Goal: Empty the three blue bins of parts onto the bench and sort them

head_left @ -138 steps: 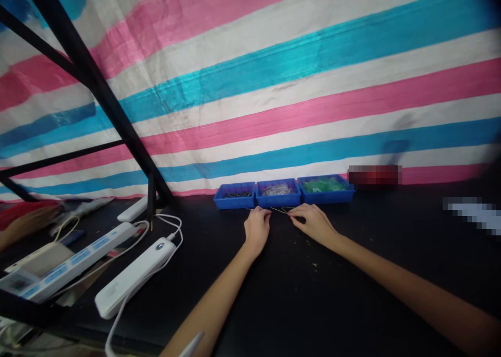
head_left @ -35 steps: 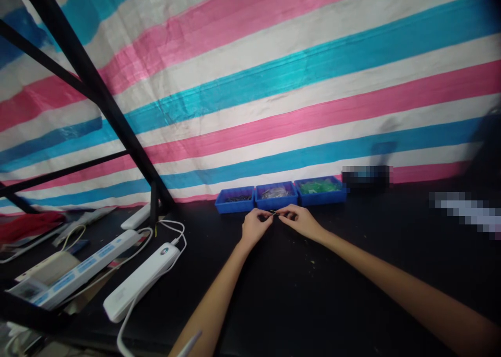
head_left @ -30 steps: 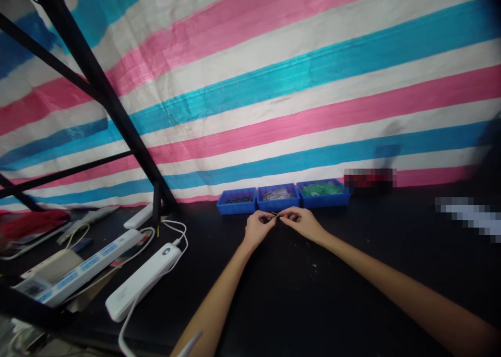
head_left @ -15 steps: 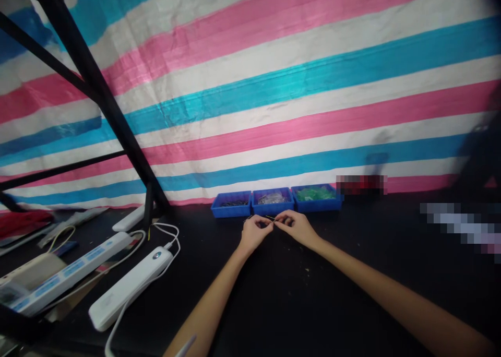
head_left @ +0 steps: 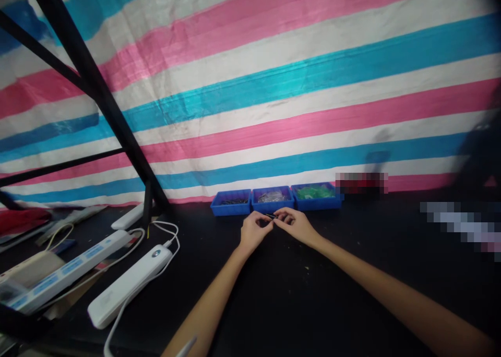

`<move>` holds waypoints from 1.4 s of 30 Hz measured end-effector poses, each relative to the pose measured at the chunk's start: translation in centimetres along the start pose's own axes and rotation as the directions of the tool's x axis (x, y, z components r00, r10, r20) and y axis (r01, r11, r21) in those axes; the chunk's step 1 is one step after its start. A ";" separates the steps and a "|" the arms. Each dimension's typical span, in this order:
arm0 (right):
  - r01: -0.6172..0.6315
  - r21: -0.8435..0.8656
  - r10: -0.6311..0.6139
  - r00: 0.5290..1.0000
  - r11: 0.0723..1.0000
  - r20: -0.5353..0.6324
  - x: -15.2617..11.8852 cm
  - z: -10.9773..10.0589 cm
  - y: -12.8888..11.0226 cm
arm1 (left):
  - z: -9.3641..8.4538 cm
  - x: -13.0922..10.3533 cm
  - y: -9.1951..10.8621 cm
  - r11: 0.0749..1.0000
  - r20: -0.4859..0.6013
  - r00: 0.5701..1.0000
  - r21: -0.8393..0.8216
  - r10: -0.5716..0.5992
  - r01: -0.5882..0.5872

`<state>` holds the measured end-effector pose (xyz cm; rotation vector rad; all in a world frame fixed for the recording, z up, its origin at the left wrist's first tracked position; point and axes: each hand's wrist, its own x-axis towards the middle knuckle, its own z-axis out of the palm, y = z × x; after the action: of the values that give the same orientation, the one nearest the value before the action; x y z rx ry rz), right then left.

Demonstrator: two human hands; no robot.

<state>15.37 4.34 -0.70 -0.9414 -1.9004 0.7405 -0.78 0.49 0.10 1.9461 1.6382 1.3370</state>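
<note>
My left hand [head_left: 253,229] and my right hand [head_left: 295,224] meet over the black table, fingertips almost touching. Between them is a small, thin dark piece [head_left: 271,215], too small to name; both hands pinch at it. Just behind my hands stand three blue trays in a row. The left tray [head_left: 230,210] holds dark thin pieces, the middle tray [head_left: 273,204] clear pieces, and the right tray [head_left: 318,204] green ones.
On the left lie a white power bank-like device [head_left: 129,286] with a white cable, and a long white power strip [head_left: 70,271]. A black metal frame [head_left: 102,98] rises there. Behind the table hangs a striped sheet [head_left: 250,101]. Pixelated patches cover things at right.
Both hands stay in nearly the same place, fingers shifting slightly around the thin piece. The whole view has moved a little.
</note>
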 end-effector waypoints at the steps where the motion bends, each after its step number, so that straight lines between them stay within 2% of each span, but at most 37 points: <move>1: 0.000 0.011 0.000 1.000 1.000 -0.007 0.0 -0.1 -0.1 | 0.0 0.0 0.0 1.000 0.010 1.000 0.012 0.018 -0.018; 5: 0.007 0.045 -0.006 1.000 0.999 -0.027 0.1 -0.5 -0.4 | 0.1 0.0 0.0 0.999 0.023 0.998 -0.010 0.051 -0.051; 11: -0.024 0.047 0.023 0.999 0.999 0.029 0.0 -0.3 -0.1 | 0.1 0.3 -0.3 0.976 0.005 1.000 -0.218 -0.004 0.005; 16: 0.003 0.040 -0.006 0.998 0.999 0.068 -0.1 -0.1 0.0 | 0.0 0.5 -0.5 0.976 0.015 1.000 -0.219 0.014 -0.010; 20: -0.054 0.141 0.047 0.997 0.989 0.058 0.2 -0.2 -0.2 | -0.9 0.9 -0.4 0.991 0.036 0.997 -0.118 0.068 -0.063; 23: -0.101 0.207 0.097 0.995 0.973 0.028 0.4 -0.4 -0.2 | -2.0 1.0 -0.4 0.996 0.054 0.996 0.063 0.067 -0.071; 26: -0.127 0.237 0.141 0.989 0.963 -0.045 0.7 -0.8 -0.3 | -3.1 1.0 -0.7 0.947 0.071 0.996 0.313 0.053 -0.073; 29: -0.144 0.254 0.171 0.981 0.956 -0.088 0.8 -1.1 -0.4 | -3.9 1.1 -1.4 0.880 0.093 0.996 0.473 -0.003 -0.042; 32: -0.169 0.265 0.201 0.975 0.949 -0.098 1.0 -1.4 -0.6 | -3.9 1.2 -1.9 0.852 0.126 0.988 0.523 -0.091 0.012; 34: -0.178 0.273 0.210 0.973 0.945 -0.093 1.3 -1.4 -0.7 | -3.8 1.2 -1.8 0.851 0.137 0.985 0.524 -0.108 0.020; 38: -0.189 0.303 0.225 0.971 0.934 -0.086 2.5 -0.9 -1.7 | -3.8 1.2 -1.2 0.840 0.049 0.996 0.541 -0.070 0.033; 42: -0.202 0.393 0.235 0.971 0.897 -0.038 4.4 0.6 -4.3 | -4.3 1.2 -1.0 0.785 0.000 0.990 0.609 -0.142 0.113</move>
<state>12.02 5.62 4.30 -0.9223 -1.5096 1.1440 -4.80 0.40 2.22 2.0995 2.3419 0.7434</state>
